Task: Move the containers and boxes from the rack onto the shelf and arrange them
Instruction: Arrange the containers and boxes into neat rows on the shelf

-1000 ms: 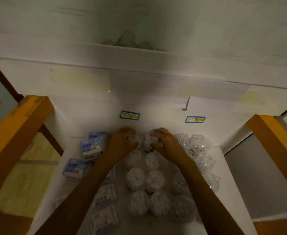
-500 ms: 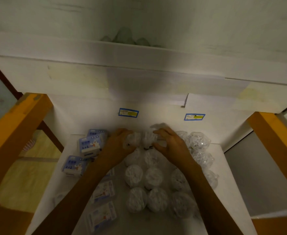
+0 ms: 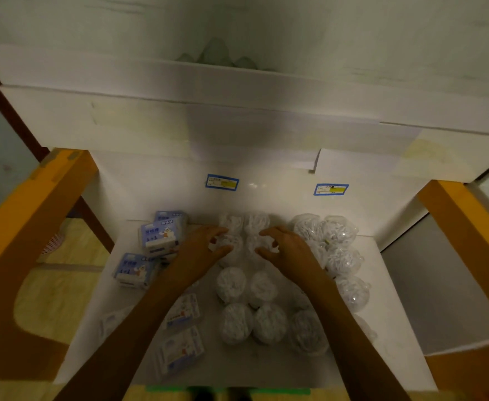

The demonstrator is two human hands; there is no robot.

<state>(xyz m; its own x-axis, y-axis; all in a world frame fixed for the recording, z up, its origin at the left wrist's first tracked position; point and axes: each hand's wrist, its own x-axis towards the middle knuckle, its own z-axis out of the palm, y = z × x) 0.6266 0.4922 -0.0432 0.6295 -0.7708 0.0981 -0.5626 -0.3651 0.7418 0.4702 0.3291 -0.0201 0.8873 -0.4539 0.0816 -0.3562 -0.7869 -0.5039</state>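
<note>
While our left hand (image 3: pixel 205 250) and right hand (image 3: pixel 289 250) hover with fingers spread, gripping nothing, round clear plastic containers (image 3: pixel 231 285) sit in rows on the white shelf (image 3: pixel 382 299).

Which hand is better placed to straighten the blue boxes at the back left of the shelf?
Left. The left hand lies right beside the blue boxes; the right hand is farther off, near the clear containers.
</note>
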